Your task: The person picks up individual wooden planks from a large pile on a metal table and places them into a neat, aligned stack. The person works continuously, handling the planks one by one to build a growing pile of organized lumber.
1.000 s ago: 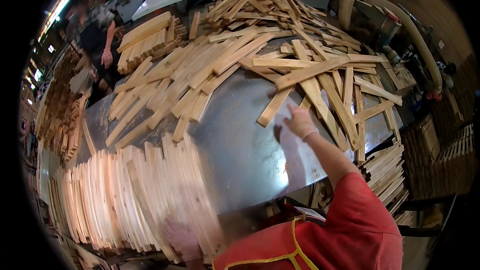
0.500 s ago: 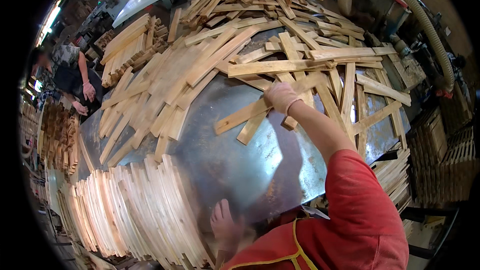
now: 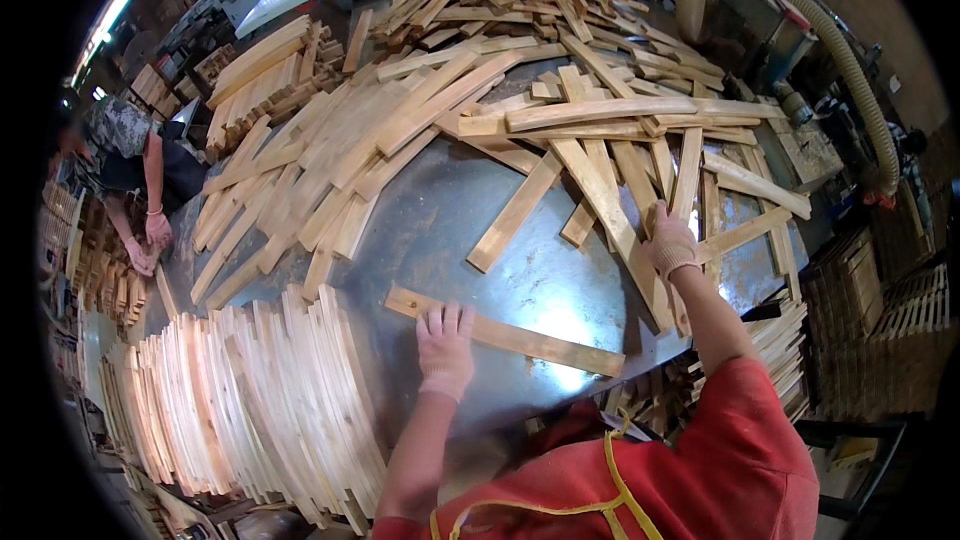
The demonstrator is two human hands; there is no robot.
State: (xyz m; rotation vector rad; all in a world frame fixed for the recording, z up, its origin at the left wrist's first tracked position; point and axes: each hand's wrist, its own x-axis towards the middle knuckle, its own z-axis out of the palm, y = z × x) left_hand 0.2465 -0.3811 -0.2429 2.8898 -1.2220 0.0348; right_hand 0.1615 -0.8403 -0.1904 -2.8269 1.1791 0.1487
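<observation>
Across the metal table (image 3: pixel 400 215) in front of me lies a single wooden slat (image 3: pixel 540 342) with a knot near its left end. My left hand (image 3: pixel 445 345), in a pale glove, has its fingers closed over that slat's near side, left of its middle. Further right, my right hand (image 3: pixel 670 245), also gloved, grips among the loose slats at the pile's near edge. A long slat (image 3: pixel 605 215) slants down just left of this hand. Which slat the right fingers hold is partly hidden.
A big heap of loose slats (image 3: pixel 480 15) covers the table's far side. Neatly lined slats (image 3: pixel 250 395) stand at the near left. A co-worker (image 3: pixel 130 155) with gloved hands is at the far left. Ribbed hose (image 3: pixel 860 80) and machinery stand at the right.
My right hand has left the slat at the middle and moved right and nearer. My left hand has come forward onto a slat now lying crosswise before me. The co-worker's hands moved lower.
</observation>
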